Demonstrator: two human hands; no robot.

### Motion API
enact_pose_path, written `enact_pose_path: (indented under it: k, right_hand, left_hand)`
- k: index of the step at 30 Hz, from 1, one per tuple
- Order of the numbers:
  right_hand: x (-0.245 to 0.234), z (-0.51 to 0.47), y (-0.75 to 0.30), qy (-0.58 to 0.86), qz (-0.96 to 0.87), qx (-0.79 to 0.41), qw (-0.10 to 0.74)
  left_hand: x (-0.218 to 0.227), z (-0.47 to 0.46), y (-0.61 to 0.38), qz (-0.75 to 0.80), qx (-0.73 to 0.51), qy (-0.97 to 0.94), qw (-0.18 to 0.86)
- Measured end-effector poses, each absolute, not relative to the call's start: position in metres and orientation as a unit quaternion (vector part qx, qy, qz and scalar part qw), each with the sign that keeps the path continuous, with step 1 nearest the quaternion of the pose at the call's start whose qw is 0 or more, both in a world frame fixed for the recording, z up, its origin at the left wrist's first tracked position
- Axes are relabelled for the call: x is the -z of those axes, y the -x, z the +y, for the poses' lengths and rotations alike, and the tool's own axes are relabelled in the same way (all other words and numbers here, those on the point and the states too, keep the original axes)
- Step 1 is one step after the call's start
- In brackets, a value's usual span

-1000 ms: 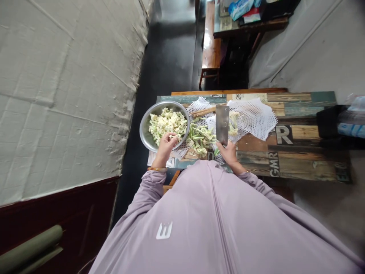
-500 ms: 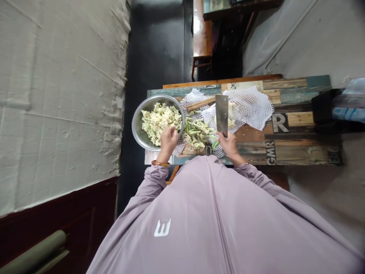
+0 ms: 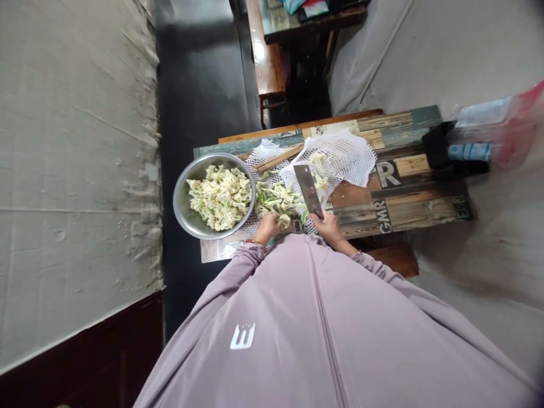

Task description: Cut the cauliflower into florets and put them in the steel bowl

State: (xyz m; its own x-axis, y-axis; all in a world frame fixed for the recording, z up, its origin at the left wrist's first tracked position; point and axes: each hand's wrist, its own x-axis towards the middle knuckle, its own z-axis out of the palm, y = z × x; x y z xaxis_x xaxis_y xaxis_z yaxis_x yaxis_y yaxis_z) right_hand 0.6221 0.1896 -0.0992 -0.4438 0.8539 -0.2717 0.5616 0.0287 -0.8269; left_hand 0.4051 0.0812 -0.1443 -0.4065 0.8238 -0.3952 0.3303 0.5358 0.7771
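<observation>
My right hand (image 3: 328, 225) grips the handle of a cleaver (image 3: 308, 189), its blade flat and pointing away over the white mesh netting (image 3: 346, 158). My left hand (image 3: 267, 226) rests at the near edge of a pile of cut cauliflower stems and florets (image 3: 278, 198) on the table, fingers curled down onto the pieces. A steel bowl (image 3: 183, 198) holding white cauliflower florets (image 3: 221, 195) stands just left of the pile. One larger floret (image 3: 318, 167) lies on the netting beyond the blade.
The patterned wooden table (image 3: 408, 207) carries a black box (image 3: 442, 153) and plastic-wrapped packets (image 3: 488, 127) at the right end. A wooden stick (image 3: 278, 158) lies behind the pile. A bench and another table stand farther back. A wall runs along the left.
My left hand has left the bowl and come down to the near edge of the stem pile. The cleaver has tilted leftward. The view has shifted.
</observation>
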Motion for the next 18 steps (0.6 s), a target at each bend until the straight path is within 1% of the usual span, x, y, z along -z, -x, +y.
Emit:
enact_pose_path:
  k: [4, 8, 11, 14, 16, 18]
  right_hand:
    - [0.095, 0.193, -0.623, 0.508, -0.684, -0.501, 0.153]
    - [0.084, 0.200, -0.608, 0.501, -0.642, -0.560, 0.147]
    - [0.069, 0.206, -0.583, 0.477, -0.618, -0.602, 0.167]
    - [0.051, 0.209, -0.555, 0.448, -0.622, -0.610, 0.200]
    - [0.040, 0.207, -0.541, 0.429, -0.628, -0.615, 0.207]
    - [0.032, 0.204, -0.530, 0.405, -0.637, -0.622, 0.208]
  left_hand:
    - [0.127, 0.088, -0.404, 0.766, -0.340, -0.338, 0.428]
    - [0.091, 0.092, -0.405, 0.707, -0.474, -0.257, 0.458]
    - [0.059, 0.095, -0.406, 0.700, -0.514, -0.245, 0.430]
    - [0.031, 0.095, -0.405, 0.720, -0.521, -0.263, 0.375]
    - [0.014, 0.091, -0.402, 0.736, -0.522, -0.277, 0.330]
    - [-0.002, 0.086, -0.397, 0.734, -0.532, -0.285, 0.311]
